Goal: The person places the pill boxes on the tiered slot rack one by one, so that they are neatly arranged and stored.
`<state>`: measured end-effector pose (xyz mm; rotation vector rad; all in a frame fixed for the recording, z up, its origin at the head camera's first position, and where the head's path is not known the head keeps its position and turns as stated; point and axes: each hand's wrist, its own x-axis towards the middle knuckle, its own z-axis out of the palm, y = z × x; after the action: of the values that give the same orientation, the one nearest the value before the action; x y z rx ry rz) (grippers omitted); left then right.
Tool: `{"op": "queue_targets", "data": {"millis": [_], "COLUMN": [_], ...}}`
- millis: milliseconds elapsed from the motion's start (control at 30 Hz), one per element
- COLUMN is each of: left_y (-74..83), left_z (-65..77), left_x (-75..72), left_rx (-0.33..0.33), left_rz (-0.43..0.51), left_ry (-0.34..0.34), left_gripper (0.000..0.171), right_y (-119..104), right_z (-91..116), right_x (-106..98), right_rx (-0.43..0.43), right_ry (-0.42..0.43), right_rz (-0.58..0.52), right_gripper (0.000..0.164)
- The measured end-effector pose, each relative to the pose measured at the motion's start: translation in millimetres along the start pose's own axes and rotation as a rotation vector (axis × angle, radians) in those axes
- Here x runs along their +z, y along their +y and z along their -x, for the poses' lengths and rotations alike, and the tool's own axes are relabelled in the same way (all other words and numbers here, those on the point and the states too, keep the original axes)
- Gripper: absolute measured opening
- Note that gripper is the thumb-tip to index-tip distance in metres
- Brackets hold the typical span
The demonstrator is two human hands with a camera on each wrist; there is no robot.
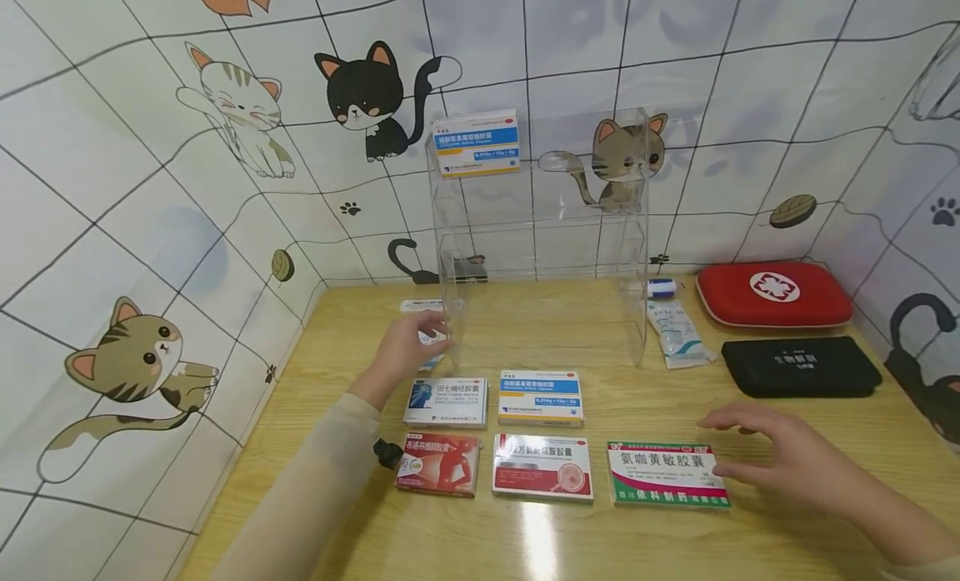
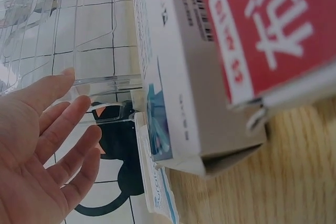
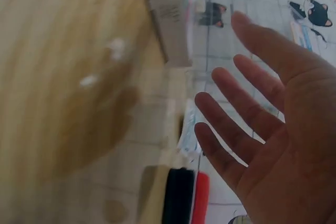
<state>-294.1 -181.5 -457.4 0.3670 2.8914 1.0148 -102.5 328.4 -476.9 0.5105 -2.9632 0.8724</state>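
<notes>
My left hand (image 1: 403, 349) reaches to the lower left side of a clear acrylic stand (image 1: 632, 306), its fingertips right at the panel. In the left wrist view, that hand (image 2: 47, 140) has loosely bent fingers with nothing between them. A blue-and-white medicine box (image 1: 477, 147) stands upright at the stand's upper left. My right hand (image 1: 783, 460) hovers at the right end of a green-and-white capsule box (image 1: 667, 474). Its fingers are spread and relaxed in the right wrist view, palm empty. The left hand partly hides a small packet (image 1: 431, 363) behind it.
In front of the stand lie a white box (image 1: 447, 402), another blue-and-white box (image 1: 540, 398), a red box (image 1: 438, 464) and a white-and-red box (image 1: 542, 468). To its right are a plastic packet (image 1: 678, 333), a red first-aid case (image 1: 813, 298) and a black pouch (image 1: 802, 367).
</notes>
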Motion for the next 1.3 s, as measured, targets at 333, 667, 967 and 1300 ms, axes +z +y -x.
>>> {"op": "queue_targets", "data": {"millis": [333, 667, 967, 1300], "left_y": [1.2, 4.4, 8.1, 3.9], "left_z": [-2.3, -2.7, -0.5, 1.3], "left_x": [-7.0, -6.8, -2.6, -2.3], "left_rx": [-0.001, 0.005, -0.009, 0.015], "left_rz": [-0.031, -0.057, -0.051, -0.045], "left_ry": [0.009, -0.002, -0.012, 0.014], "left_gripper": [0.049, 0.046, 0.047, 0.046], "right_y": [11, 7, 2, -10], "right_z": [19, 20, 20, 7], "right_x": [13, 15, 13, 3], "right_rx": [0.101, 0.158, 0.137, 0.222], "right_ry": [-0.056, -0.143, -0.053, 0.074], "right_rz": [0.051, -0.001, 0.019, -0.147], "right_gripper": [0.067, 0.079, 0.075, 0.035]}}
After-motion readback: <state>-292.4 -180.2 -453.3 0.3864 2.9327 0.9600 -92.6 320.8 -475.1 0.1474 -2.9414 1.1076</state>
